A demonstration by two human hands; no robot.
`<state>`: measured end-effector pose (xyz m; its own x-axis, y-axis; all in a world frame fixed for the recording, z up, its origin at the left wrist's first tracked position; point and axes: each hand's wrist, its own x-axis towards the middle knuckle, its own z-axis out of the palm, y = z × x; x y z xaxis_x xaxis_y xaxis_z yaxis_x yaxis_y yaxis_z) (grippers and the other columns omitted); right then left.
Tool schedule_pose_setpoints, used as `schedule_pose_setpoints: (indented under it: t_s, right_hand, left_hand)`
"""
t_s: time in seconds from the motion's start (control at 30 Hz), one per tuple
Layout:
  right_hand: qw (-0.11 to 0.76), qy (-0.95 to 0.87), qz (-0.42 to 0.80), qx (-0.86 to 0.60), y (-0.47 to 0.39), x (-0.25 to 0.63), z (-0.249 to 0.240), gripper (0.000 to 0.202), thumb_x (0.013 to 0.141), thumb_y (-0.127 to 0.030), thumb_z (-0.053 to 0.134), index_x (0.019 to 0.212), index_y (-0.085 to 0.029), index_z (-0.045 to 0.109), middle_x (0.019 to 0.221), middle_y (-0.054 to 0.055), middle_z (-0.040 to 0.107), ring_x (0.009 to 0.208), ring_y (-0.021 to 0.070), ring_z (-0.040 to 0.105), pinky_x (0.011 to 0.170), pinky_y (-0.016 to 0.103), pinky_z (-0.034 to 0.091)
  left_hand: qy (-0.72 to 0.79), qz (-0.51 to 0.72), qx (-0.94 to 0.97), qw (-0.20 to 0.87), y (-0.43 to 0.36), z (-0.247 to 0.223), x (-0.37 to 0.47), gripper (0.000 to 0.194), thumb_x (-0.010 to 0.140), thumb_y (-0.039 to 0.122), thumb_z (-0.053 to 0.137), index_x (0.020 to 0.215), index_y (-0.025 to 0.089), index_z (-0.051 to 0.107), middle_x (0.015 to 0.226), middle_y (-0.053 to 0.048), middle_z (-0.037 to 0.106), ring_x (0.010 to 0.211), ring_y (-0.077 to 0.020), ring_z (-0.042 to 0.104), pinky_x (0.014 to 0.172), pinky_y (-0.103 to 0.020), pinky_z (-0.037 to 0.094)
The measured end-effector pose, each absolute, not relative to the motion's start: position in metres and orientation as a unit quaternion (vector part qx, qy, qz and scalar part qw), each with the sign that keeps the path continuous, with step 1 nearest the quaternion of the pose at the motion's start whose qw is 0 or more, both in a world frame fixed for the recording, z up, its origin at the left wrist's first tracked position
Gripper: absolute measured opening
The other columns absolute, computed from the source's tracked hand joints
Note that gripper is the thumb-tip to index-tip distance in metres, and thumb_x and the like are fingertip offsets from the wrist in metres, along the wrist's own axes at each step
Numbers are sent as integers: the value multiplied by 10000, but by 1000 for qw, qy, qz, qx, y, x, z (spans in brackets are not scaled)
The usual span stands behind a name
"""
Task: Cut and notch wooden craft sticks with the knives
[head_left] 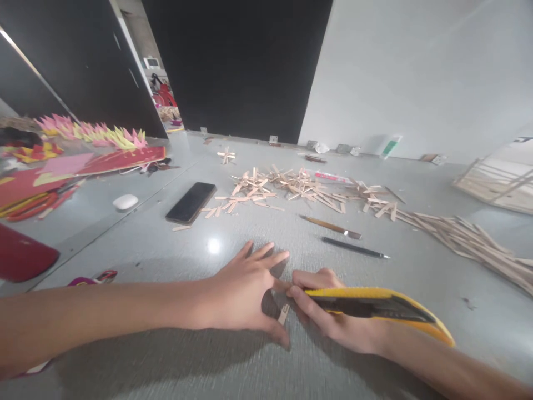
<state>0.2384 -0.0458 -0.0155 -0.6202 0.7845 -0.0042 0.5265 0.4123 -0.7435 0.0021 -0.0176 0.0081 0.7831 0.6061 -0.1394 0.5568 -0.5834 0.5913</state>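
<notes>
My right hand (328,311) is wrapped round a yellow and black utility knife (375,305). The knife's front end points left, and its tip is hidden by my fingers. My left hand (245,294) lies on the grey table with its fingers spread. Between its thumb and index finger a small piece of wooden stick (283,314) with dark marks lies on the tabletop. The index fingertip meets the fingers of my right hand. Beyond the hands lie a brown pen-like tool (331,226) and a black pen (353,248).
Short wooden pieces (291,186) lie scattered farther back, and long sticks (466,239) are bundled at right. A phone (191,203), a white case (125,202) and a red cylinder (25,255) sit to the left. Pink and yellow paper points (91,133) stand behind them.
</notes>
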Motion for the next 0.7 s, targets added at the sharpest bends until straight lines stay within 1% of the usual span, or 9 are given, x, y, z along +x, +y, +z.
schedule_pose_setpoints:
  t_s: [0.13,0.23,0.3,0.43,0.53,0.6,0.7]
  right_hand:
    - [173,-821,375,-393,-46,239,-15,475,1100,-526,325,734,-250,449,670,-30,563,616,155,525,812,434,453]
    - [183,-815,381,-396,-47,239,-16,481,1093,-560,332,747,-251,459,634,-38,561,609,150,522,833,432,446]
    - [184,-808,390,-401,-48,239,-15,485,1094,-568,336,754,-248,466,634,-44,568,605,142,522,832,417,442]
    - [177,-799,411,-402,-47,239,-9,479,1094,-566,364,761,-244,484,630,-54,581,593,132,522,836,403,434]
    - [184,-797,415,-399,-46,237,-6,466,1092,-562,378,768,-244,482,607,-66,569,574,127,518,874,421,419]
    - [188,-798,413,-397,-45,236,-6,464,1089,-560,386,766,-241,481,628,-63,581,588,127,534,903,435,404]
    - [192,-800,410,-394,-45,236,-7,473,1087,-557,390,749,-238,478,639,-59,573,587,127,534,900,440,408]
  left_hand:
    - [328,32,890,314,-18,9,2,709,696,830,768,1284,435,733,1742,-27,251,1589,-497,101,1211,-778,65]
    - [329,25,888,320,-18,9,3,742,694,835,761,1327,453,702,1747,-64,226,1594,-483,54,1196,-794,34]
    - [331,24,884,329,-19,10,3,732,693,835,761,1314,451,712,1750,-82,202,1594,-478,33,1187,-800,-6]
    - [332,34,876,347,-20,11,2,673,693,818,776,1242,429,759,1754,-48,185,1597,-475,32,1194,-782,-69]
    - [334,36,874,352,-20,11,2,655,691,807,789,1223,425,769,1755,-33,184,1596,-478,32,1194,-784,-76]
    - [334,37,874,351,-20,10,2,655,692,802,793,1224,421,770,1754,-35,186,1595,-479,34,1197,-782,-70]
    - [336,37,873,350,-20,11,2,667,689,803,795,1233,418,767,1752,-48,188,1596,-472,37,1201,-774,-72]
